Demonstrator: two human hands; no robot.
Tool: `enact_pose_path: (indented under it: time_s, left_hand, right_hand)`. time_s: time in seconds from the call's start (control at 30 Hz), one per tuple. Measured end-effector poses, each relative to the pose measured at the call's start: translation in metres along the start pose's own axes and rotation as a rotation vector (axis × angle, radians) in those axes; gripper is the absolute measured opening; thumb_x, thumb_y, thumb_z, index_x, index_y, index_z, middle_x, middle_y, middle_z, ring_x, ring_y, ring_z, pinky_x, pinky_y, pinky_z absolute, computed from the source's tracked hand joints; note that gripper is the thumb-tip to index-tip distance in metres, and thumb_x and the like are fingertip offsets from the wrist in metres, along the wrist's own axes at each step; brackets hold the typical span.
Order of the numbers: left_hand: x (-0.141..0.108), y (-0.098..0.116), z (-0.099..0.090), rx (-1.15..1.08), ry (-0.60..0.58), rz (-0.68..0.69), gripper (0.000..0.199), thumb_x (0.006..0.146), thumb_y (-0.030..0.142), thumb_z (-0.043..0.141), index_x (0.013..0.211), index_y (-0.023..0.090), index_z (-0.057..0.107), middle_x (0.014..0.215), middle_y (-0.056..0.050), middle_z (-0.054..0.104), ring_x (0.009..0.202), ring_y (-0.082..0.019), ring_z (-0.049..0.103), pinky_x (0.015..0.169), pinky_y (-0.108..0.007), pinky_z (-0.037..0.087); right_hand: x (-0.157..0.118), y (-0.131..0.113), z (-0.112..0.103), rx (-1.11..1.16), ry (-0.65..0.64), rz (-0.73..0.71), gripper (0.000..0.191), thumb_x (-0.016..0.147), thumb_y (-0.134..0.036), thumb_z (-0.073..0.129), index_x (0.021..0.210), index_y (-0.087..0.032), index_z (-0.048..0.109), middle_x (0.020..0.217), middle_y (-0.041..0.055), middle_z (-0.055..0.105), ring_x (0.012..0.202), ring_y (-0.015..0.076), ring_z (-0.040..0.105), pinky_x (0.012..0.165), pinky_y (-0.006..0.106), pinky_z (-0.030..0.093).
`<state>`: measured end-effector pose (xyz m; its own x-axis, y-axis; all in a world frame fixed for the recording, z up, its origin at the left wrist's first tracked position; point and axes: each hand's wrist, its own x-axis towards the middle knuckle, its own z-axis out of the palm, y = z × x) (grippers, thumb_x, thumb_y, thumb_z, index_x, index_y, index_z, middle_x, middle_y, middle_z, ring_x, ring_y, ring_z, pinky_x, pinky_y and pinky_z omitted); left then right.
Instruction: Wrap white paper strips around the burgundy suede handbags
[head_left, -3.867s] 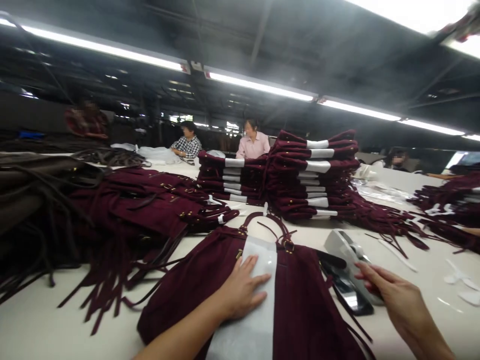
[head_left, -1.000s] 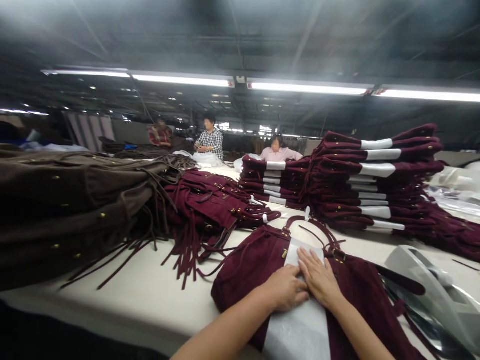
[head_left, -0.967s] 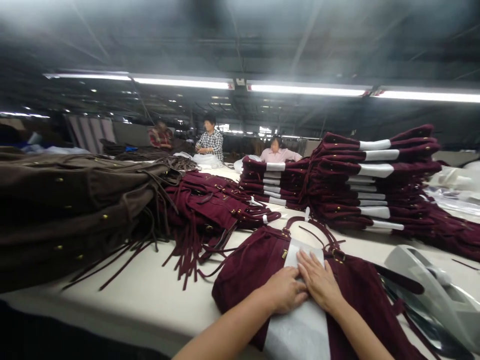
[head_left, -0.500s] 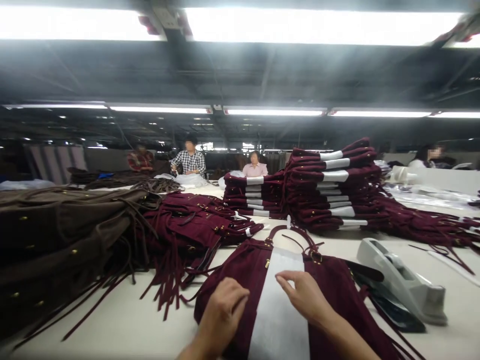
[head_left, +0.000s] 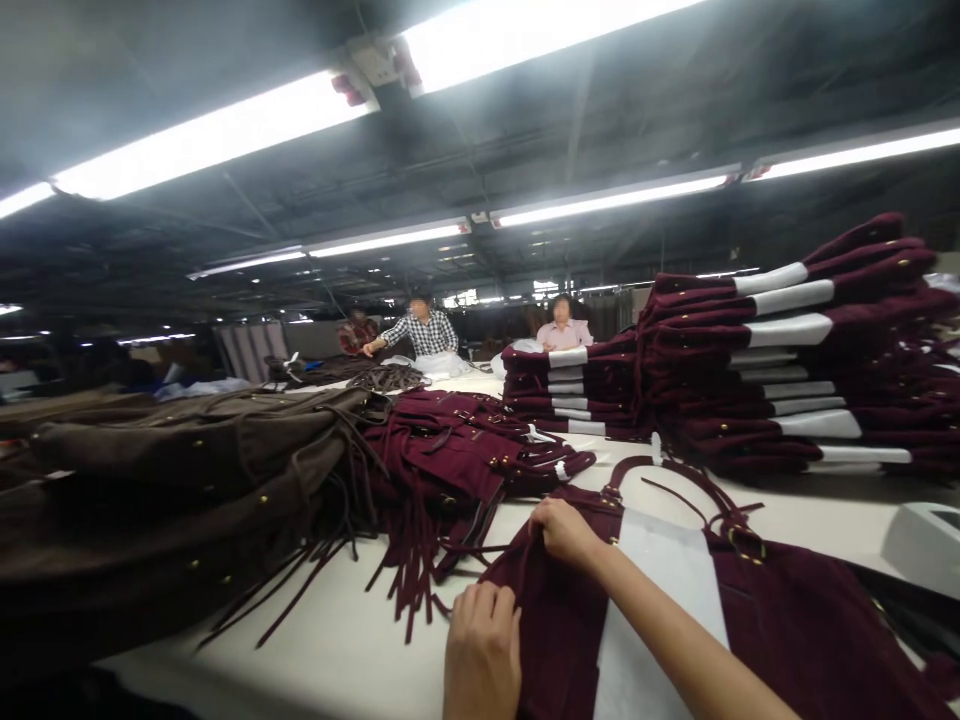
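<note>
A maroon bag lies on the pale table with a white strip running down its middle and its handle loop at the far end. My right hand reaches across the strip and pinches the bag's upper left edge. Closer to me, my left hand is at the bag's left side, its fingers curled over the edge of the fabric.
Brown bags are piled at the left, beside fringed maroon bags. Tall stacks of maroon bags stand at the right. A grey tape dispenser is at the right edge. Several people work farther back.
The view has turned left. My right hand has moved from above the white strip to the bag's left edge and taken hold there. My left hand has come to the bag's side.
</note>
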<state>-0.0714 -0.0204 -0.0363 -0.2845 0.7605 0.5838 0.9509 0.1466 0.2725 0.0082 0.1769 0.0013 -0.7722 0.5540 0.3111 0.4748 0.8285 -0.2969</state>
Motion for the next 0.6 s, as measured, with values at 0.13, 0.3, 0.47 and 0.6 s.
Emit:
enact_pose_path:
  time_s: [0.13, 0.3, 0.47, 0.6]
  left_hand:
    - [0.006, -0.013, 0.008, -0.213, 0.019, -0.209, 0.021, 0.094, 0.027, 0.043, 0.081, 0.023, 0.059, 0.076, -0.005, 0.065, 0.074, -0.023, 0.063, 0.068, -0.032, 0.045]
    - [0.018, -0.029, 0.011, -0.419, -0.124, -0.563, 0.033, 0.091, 0.039, 0.045, 0.065, 0.021, 0.054, 0.063, -0.001, 0.062, 0.064, -0.019, 0.061, 0.062, -0.026, 0.042]
    - [0.015, -0.031, 0.015, -0.415, -0.159, -0.653, 0.019, 0.093, 0.03, 0.039, 0.09, 0.023, 0.057, 0.079, -0.002, 0.069, 0.075, -0.022, 0.066, 0.067, -0.029, 0.045]
    - [0.022, -0.031, 0.015, -0.196, -0.191, -0.538, 0.022, 0.088, 0.013, 0.037, 0.092, 0.019, 0.058, 0.098, -0.01, 0.064, 0.092, -0.022, 0.065, 0.081, -0.031, 0.048]
  right_hand:
    - [0.005, 0.004, 0.014, -0.06, -0.04, 0.08, 0.033, 0.069, -0.001, 0.049, 0.075, -0.021, 0.075, 0.083, 0.0058, 0.072, 0.083, 0.0186, 0.066, 0.075, 0.024, 0.043]
    - [0.013, 0.0, 0.031, -0.113, -0.074, 0.129, 0.025, 0.076, -0.009, 0.053, 0.077, -0.021, 0.074, 0.079, 0.0076, 0.071, 0.08, 0.0229, 0.066, 0.071, 0.028, 0.041]
    - [0.012, -0.001, 0.039, -0.146, -0.045, 0.123, 0.035, 0.091, -0.009, 0.038, 0.11, -0.019, 0.066, 0.104, 0.0102, 0.068, 0.101, 0.0225, 0.059, 0.088, 0.033, 0.039]
    - [0.011, -0.004, 0.031, -0.151, -0.07, 0.151, 0.036, 0.095, -0.011, 0.033, 0.118, -0.014, 0.061, 0.116, 0.0138, 0.062, 0.113, 0.0247, 0.051, 0.096, 0.038, 0.036]
